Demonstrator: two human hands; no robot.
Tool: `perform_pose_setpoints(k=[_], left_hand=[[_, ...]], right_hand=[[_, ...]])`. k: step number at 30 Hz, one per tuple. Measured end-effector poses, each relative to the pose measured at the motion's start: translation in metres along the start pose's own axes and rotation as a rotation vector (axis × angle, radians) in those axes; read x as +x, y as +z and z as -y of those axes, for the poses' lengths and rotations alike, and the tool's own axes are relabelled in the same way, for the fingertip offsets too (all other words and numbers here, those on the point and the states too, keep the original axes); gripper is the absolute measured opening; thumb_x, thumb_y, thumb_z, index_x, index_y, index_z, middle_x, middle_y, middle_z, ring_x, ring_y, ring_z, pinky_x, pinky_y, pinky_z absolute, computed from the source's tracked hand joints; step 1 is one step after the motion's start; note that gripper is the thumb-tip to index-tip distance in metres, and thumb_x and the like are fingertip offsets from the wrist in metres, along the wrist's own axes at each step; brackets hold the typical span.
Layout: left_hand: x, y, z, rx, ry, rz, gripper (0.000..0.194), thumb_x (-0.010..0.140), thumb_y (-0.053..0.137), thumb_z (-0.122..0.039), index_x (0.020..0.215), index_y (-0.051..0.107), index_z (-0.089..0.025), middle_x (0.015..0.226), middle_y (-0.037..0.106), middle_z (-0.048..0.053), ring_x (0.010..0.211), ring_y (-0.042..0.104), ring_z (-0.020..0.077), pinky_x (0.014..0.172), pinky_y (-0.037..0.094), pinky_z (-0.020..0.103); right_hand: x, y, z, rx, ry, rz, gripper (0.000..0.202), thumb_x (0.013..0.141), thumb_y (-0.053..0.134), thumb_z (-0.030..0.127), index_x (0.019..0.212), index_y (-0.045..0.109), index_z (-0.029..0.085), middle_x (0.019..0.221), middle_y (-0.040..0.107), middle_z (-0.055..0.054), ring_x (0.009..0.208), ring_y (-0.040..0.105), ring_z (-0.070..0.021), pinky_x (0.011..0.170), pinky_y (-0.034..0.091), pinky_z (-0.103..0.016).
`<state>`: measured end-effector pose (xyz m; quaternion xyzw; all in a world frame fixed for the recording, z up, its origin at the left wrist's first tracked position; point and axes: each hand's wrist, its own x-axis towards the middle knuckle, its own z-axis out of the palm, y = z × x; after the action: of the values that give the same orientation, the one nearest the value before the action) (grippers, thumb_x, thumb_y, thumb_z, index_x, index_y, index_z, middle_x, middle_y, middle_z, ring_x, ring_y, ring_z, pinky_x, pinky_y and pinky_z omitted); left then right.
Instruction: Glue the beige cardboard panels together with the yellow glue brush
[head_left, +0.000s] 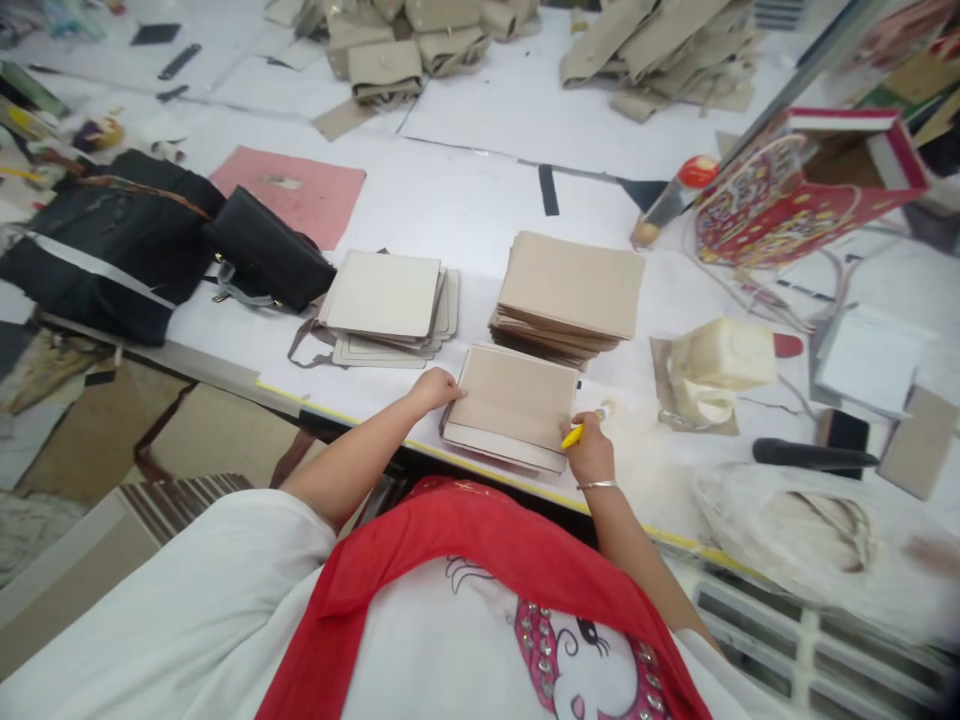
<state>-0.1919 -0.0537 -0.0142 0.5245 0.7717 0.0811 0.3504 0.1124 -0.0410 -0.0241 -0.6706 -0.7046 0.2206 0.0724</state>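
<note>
Tabletop (465, 200): panels (517, 396) touching left hand (437, 390).

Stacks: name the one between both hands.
The front stack, with the left hand and right hand at its sides; the left stack and tall stack lie beyond.

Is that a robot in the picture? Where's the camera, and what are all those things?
No robot here, just a person with two bare hands. There's one picture, from a camera on the person's head, looking forward and down. The left hand touches the edge of the nearest tan stack. The right hand holds a yellow tool; I can't tell exactly what kind. On the white table are another tan stack, a pale stack, a small black bag and a red paper bag.
</note>
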Motion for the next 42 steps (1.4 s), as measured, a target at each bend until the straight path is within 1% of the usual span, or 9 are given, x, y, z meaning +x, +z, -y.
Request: perform_pose_setpoints(k=[21, 24, 28, 31, 35, 36, 38, 40, 42], left_hand=[[-0.006, 0.001, -0.002, 0.056, 0.011, -0.051, 0.026, 0.067, 0.067, -0.041, 0.06, 0.068, -0.016, 0.057, 0.062, 0.005, 0.061, 0.055, 0.0179, 0.057, 0.036, 0.027], [-0.006, -0.001, -0.004, 0.121, 0.027, -0.046, 0.026, 0.067, 0.066, -0.041, 0.061, 0.067, -0.016, 0.062, 0.063, 0.006, 0.062, 0.056, 0.0186, 0.056, 0.034, 0.027], [-0.002, -0.003, -0.007, 0.235, 0.055, -0.009, 0.025, 0.067, 0.065, -0.042, 0.063, 0.066, -0.017, 0.068, 0.064, 0.007, 0.066, 0.057, 0.0202, 0.055, 0.033, 0.027], [0.003, -0.005, -0.007, 0.305, 0.069, 0.02, 0.026, 0.068, 0.063, -0.044, 0.063, 0.065, -0.018, 0.068, 0.063, 0.007, 0.068, 0.057, 0.0204, 0.055, 0.032, 0.026], [0.002, -0.01, -0.01, 0.399, 0.057, 0.041, 0.032, 0.067, 0.063, -0.05, 0.07, 0.064, -0.018, 0.074, 0.064, 0.008, 0.071, 0.058, 0.0221, 0.058, 0.035, 0.026], [-0.002, -0.011, -0.013, 0.433, 0.058, 0.017, 0.035, 0.067, 0.063, -0.052, 0.075, 0.064, -0.017, 0.08, 0.064, 0.01, 0.075, 0.058, 0.0235, 0.061, 0.037, 0.027], [-0.012, -0.009, -0.022, 0.496, 0.109, -0.102, 0.041, 0.068, 0.062, -0.051, 0.09, 0.063, -0.016, 0.092, 0.063, 0.014, 0.086, 0.057, 0.0273, 0.069, 0.039, 0.03], [-0.023, 0.001, -0.034, 0.503, 0.248, -0.25, 0.042, 0.075, 0.058, -0.045, 0.104, 0.058, -0.015, 0.106, 0.059, 0.016, 0.099, 0.053, 0.0302, 0.08, 0.039, 0.036], [-0.029, 0.018, -0.047, 0.46, 0.442, -0.324, 0.042, 0.081, 0.051, -0.037, 0.117, 0.052, -0.016, 0.12, 0.053, 0.016, 0.113, 0.045, 0.0299, 0.092, 0.034, 0.04]], right_hand=[[0.002, -0.002, 0.0, 0.013, 0.022, 0.013, 0.022, 0.082, 0.051, 0.034, 0.098, 0.05, 0.018, 0.061, 0.049, 0.001, 0.051, 0.041, -0.0117, 0.052, 0.027, -0.022], [0.002, -0.003, 0.002, -0.046, 0.017, 0.023, 0.023, 0.083, 0.051, 0.035, 0.098, 0.049, 0.019, 0.063, 0.052, 0.0, 0.053, 0.045, -0.0128, 0.052, 0.027, -0.022], [0.001, -0.01, 0.011, -0.211, -0.012, 0.099, 0.023, 0.086, 0.047, 0.036, 0.099, 0.048, 0.017, 0.066, 0.057, -0.004, 0.056, 0.052, -0.0163, 0.052, 0.029, -0.024], [0.005, -0.017, 0.011, -0.327, -0.007, 0.142, 0.032, 0.085, 0.047, 0.044, 0.101, 0.047, 0.016, 0.07, 0.061, -0.009, 0.062, 0.058, -0.0199, 0.055, 0.034, -0.026], [0.01, -0.031, -0.003, -0.357, 0.075, 0.15, 0.055, 0.074, 0.054, 0.062, 0.1, 0.046, 0.014, 0.076, 0.062, -0.012, 0.069, 0.061, -0.0233, 0.059, 0.04, -0.029], [0.011, -0.034, -0.006, -0.34, 0.08, 0.134, 0.058, 0.072, 0.055, 0.063, 0.101, 0.046, 0.014, 0.075, 0.062, -0.011, 0.07, 0.061, -0.0237, 0.06, 0.041, -0.029], [0.011, -0.039, -0.009, -0.261, 0.046, 0.049, 0.054, 0.075, 0.055, 0.059, 0.103, 0.045, 0.014, 0.077, 0.062, -0.01, 0.071, 0.061, -0.0233, 0.061, 0.042, -0.029], [0.011, -0.037, -0.005, -0.135, -0.055, -0.088, 0.041, 0.083, 0.049, 0.048, 0.106, 0.044, 0.015, 0.084, 0.062, -0.009, 0.077, 0.061, -0.0218, 0.065, 0.044, -0.03], [0.012, -0.025, 0.005, -0.005, -0.211, -0.211, 0.03, 0.088, 0.042, 0.035, 0.109, 0.044, 0.015, 0.097, 0.061, -0.011, 0.088, 0.059, -0.0211, 0.075, 0.045, -0.032]])
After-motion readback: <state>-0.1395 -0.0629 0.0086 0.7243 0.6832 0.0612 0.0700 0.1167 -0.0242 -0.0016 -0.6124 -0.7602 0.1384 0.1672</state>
